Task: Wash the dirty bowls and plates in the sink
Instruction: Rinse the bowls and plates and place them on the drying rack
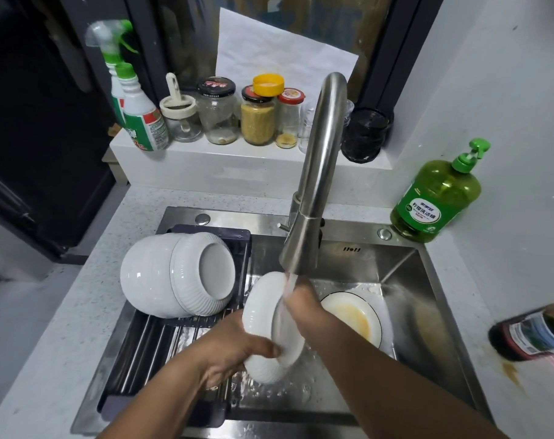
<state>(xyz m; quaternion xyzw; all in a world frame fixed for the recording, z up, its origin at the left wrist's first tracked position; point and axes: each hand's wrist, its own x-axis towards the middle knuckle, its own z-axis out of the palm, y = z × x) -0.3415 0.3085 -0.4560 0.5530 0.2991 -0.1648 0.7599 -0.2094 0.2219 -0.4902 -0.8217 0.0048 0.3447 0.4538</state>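
Observation:
A white ribbed bowl point(263, 315) is held on its side under the running faucet point(313, 185). My left hand point(228, 350) grips its lower rim and outside. My right hand point(304, 305) reaches into the bowl's mouth, its fingers hidden inside. Water streams onto the bowl's edge and my right hand. A white plate point(361, 315) with a dark rim line and a yellowish smear lies in the steel sink point(427, 299) behind my right arm. Two white bowls point(177, 274) rest nested on their sides on the dark drying rack point(161, 346) over the sink's left part.
A green dish soap bottle point(434, 198) stands at the sink's back right corner. Several jars point(256, 118) and two spray bottles point(136, 103) line the sill behind. A dark bottle point(529, 334) lies on the right counter beside a brown stain.

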